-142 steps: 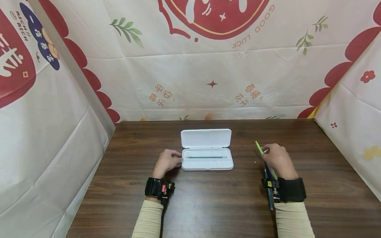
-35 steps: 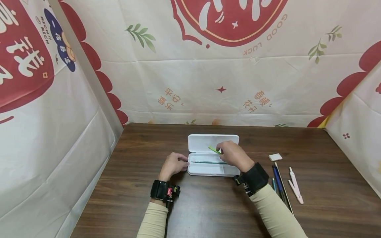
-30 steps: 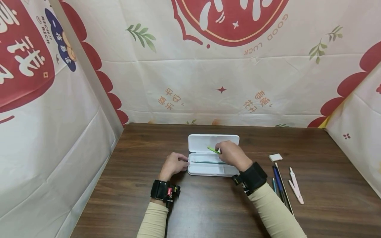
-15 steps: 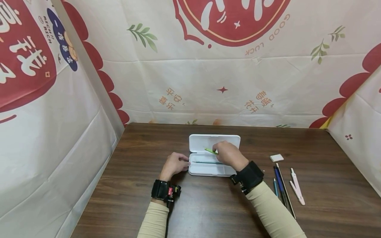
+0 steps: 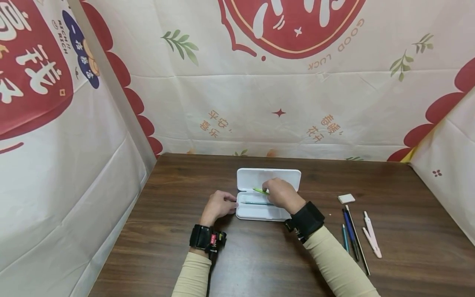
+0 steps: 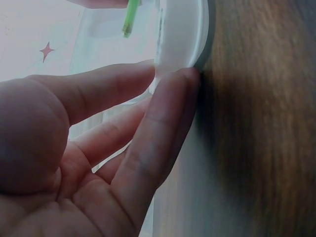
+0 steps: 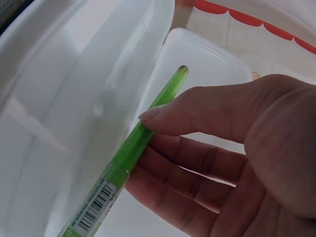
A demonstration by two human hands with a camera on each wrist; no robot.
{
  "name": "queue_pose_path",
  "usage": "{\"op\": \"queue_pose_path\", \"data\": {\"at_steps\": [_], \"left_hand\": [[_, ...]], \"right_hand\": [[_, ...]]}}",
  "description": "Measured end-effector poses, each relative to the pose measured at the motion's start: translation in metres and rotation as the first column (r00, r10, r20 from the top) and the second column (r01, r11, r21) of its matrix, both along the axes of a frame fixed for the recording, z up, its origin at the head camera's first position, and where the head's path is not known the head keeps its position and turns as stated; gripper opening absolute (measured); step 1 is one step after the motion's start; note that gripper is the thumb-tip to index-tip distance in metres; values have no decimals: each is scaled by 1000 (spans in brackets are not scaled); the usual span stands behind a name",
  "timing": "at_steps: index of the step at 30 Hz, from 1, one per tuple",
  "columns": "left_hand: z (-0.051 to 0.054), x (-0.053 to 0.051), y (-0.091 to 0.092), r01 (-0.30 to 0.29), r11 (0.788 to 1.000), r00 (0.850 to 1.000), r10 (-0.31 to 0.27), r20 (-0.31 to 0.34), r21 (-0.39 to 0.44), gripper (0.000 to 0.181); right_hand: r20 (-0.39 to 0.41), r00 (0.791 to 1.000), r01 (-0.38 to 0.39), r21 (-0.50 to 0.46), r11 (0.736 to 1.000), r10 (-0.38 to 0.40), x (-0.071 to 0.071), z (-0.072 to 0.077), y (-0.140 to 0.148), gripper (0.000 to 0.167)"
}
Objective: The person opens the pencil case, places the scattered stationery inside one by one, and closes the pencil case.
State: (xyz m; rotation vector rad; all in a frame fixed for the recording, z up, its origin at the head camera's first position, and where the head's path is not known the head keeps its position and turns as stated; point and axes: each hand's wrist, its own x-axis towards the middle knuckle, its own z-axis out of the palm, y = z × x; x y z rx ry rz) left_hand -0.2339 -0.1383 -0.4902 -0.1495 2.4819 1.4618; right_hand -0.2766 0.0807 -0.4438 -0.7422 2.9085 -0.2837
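A white pencil case (image 5: 259,212) lies on the table with its lid tipped back, and a slim light-blue pencil (image 5: 256,203) rests in its tray. My left hand (image 5: 218,207) pinches the case's left end; in the left wrist view the thumb tip meets the case's rim (image 6: 182,34) and the fingers its outer wall. Over the tray, my right hand (image 5: 283,194) holds a green pen (image 5: 261,191) between thumb and fingers. The right wrist view shows a barcode label on the pen's clear barrel (image 7: 94,205). Whether the pen touches the tray, I cannot tell.
To the right lie a white eraser (image 5: 346,199), a teal pencil (image 5: 345,238), a dark blue pen (image 5: 351,233), a long thin pencil (image 5: 358,241) and a white compass (image 5: 372,235). A printed cloth (image 5: 237,90) stands behind the brown table (image 5: 178,177).
My right hand has carried the green pen from the right-hand group to the pencil case. Over the last second it has drifted slightly left and down. My left hand stays on the case.
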Motion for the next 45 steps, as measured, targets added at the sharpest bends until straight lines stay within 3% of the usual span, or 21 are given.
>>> {"op": "queue_pose_path", "data": {"at_steps": [20, 39, 45], "left_hand": [[-1, -1, 0, -6, 1000, 1000, 6, 7, 18, 22], [0, -2, 0, -3, 1000, 1000, 3, -1, 26, 22], [0, -2, -1, 0, 1000, 1000, 0, 5, 21, 22]], "right_hand": [[1, 1000, 0, 15, 1000, 0, -2, -10, -4, 22], [-40, 997, -60, -4, 998, 60, -2, -17, -10, 18], [-20, 997, -78, -11, 997, 78, -2, -19, -14, 18]]}}
